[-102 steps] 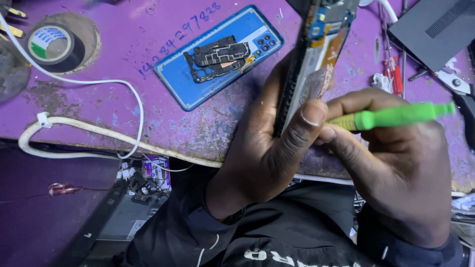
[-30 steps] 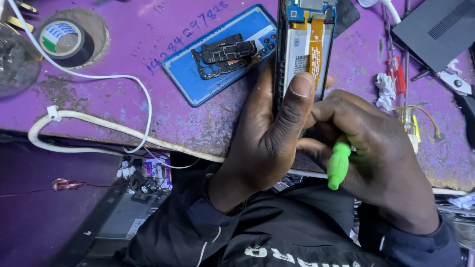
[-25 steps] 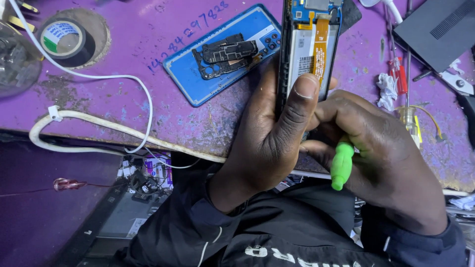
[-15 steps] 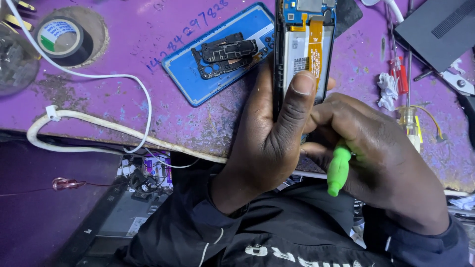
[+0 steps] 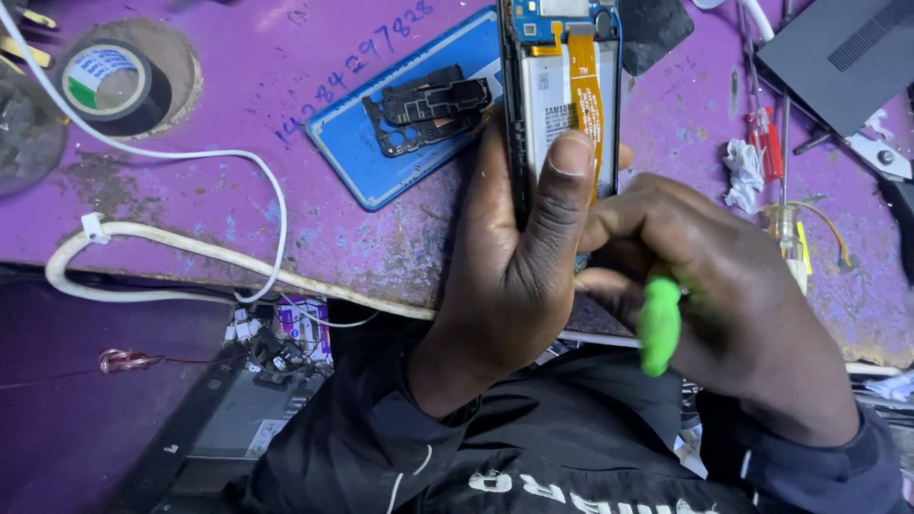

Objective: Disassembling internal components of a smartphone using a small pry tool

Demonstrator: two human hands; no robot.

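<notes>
My left hand grips an opened phone upright, thumb pressed on its silver battery beside an orange flex cable. My right hand is closed around a green-handled tool, whose handle points down toward me; its tip is hidden behind my fingers at the phone's lower end. A blue phone back cover lies on the purple table just left of the phone, with a black plastic frame part resting on it.
A roll of black tape sits at the far left. A white cable runs along the table's front edge. Screwdrivers, a crumpled tissue and a dark flat device lie at the right. Electronic scraps sit below the table.
The green tool swung from pointing right to handle-down, its tip now at the phone's lower end. The phone turned from tilted to upright, showing its battery face.
</notes>
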